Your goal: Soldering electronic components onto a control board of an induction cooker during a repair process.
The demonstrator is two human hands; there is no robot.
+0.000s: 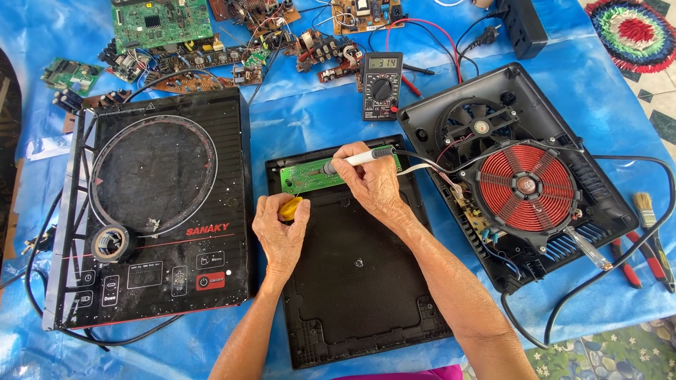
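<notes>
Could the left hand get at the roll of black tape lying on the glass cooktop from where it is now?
Probably yes. The roll of black tape lies in the open on the glass cooktop, just left of the left hand, with nothing between them. But that hand already grips a small yellow thing, which it would likely have to put down first.

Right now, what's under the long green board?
The green board lies on a black plastic cover, on the blue sheet. The right hand holds a soldering iron on it. Whatever lies directly beneath stays hidden.
</notes>
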